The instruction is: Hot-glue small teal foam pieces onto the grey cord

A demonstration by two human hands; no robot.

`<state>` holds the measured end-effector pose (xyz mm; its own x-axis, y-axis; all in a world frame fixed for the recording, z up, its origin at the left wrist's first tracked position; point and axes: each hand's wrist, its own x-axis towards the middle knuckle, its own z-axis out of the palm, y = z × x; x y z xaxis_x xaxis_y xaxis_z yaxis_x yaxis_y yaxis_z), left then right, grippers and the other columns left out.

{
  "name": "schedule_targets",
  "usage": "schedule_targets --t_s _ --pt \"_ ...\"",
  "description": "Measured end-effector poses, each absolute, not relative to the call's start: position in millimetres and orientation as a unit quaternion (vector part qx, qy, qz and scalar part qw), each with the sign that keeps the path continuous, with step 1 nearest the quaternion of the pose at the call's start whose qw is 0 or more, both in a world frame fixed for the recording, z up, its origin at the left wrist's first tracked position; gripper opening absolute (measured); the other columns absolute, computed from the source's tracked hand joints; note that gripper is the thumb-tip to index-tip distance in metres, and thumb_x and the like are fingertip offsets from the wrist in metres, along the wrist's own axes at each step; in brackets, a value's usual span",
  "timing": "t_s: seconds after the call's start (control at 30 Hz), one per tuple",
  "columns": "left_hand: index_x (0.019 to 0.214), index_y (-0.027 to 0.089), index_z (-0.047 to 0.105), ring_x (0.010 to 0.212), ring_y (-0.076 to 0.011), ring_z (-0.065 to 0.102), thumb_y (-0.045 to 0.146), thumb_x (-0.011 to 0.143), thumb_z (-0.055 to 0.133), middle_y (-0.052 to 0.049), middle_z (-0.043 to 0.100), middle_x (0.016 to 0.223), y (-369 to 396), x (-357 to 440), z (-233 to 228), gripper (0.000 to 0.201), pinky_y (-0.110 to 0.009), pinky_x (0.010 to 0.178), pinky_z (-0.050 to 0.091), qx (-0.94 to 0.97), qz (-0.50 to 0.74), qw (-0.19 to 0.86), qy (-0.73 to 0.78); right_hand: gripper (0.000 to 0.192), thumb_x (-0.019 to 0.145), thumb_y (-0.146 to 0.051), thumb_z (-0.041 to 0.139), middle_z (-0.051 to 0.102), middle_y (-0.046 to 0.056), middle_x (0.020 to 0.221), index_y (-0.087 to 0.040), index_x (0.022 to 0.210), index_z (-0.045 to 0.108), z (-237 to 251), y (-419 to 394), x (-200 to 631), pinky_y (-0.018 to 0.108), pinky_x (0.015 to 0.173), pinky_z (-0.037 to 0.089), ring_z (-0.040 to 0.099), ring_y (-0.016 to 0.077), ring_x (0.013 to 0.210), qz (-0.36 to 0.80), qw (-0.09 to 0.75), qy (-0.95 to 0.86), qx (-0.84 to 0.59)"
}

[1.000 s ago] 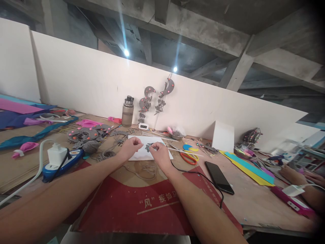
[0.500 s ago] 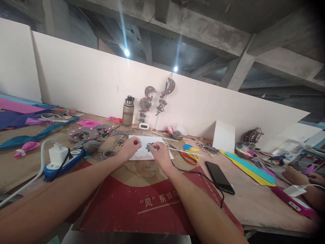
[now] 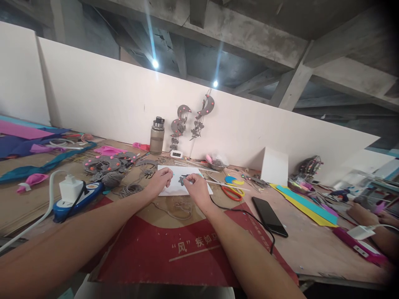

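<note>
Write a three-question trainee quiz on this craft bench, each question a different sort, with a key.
1. True or false: the right hand pinches a small grey cutout over the white sheet.
2. What lies just right of the red-handled scissors? A) water bottle B) black phone C) power strip
3. Fill in: the water bottle stands against the white ____.

Key
1. True; the left hand is closed beside it.
2. B, the black phone.
3. Wall.

Two hanging moon ornaments (image 3: 193, 120), one bottle (image 3: 156, 136)
</note>
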<state>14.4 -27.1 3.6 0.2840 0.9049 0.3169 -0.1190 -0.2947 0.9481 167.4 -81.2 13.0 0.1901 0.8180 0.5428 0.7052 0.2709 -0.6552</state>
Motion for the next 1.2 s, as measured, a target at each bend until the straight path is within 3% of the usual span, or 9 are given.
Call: schedule_targets --t_s 0.17,0.37,0.6,1.2 --pt "0.066 0.019 0.049 0.045 -0.0102 0.042 0.024 0.066 0.048 0.006 0.042 0.046 -28.6 12.8 4.1 0.005 -0.022 0.049 0.031 0.647 0.485 0.479 0.342 0.013 0.072 -0.027 0.055 0.06 0.0 0.068 -0.019 0.065 0.062 13.9 -82.3 167.0 0.025 0.066 0.037 0.049 0.0127 0.066 0.056 0.482 -0.636 -0.6" --pt "0.083 0.019 0.058 0.046 -0.0101 0.042 0.031 0.071 0.051 0.005 0.047 0.051 -24.4 12.2 -1.5 0.018 -0.021 0.047 0.031 0.672 0.463 0.442 0.373 0.012 0.071 -0.027 0.055 0.061 0.0 0.071 -0.019 0.066 0.062 14.0 -82.5 166.8 0.025 0.067 0.037 0.05 0.0124 0.067 0.058 0.479 -0.632 -0.606" --pt "0.079 0.016 0.058 0.06 -0.0107 0.05 0.026 0.063 0.059 0.001 0.057 0.071 -13.5 12.4 -5.7 0.019 -0.023 0.056 0.042 0.681 0.493 0.411 0.352 0.013 0.072 -0.028 0.055 0.061 -0.001 0.07 -0.019 0.067 0.063 11.9 -81.4 167.6 0.025 0.067 0.037 0.05 0.0126 0.067 0.059 0.479 -0.635 -0.603" --pt "0.073 0.018 0.052 0.053 -0.0098 0.047 0.023 0.061 0.058 0.005 0.053 0.06 -14.4 14.4 -7.6 0.014 -0.022 0.053 0.037 0.708 0.479 0.374 0.36 0.012 0.071 -0.027 0.056 0.061 0.0 0.07 -0.019 0.065 0.063 10.8 -80.4 167.1 0.025 0.066 0.037 0.05 0.013 0.067 0.056 0.475 -0.638 -0.604"
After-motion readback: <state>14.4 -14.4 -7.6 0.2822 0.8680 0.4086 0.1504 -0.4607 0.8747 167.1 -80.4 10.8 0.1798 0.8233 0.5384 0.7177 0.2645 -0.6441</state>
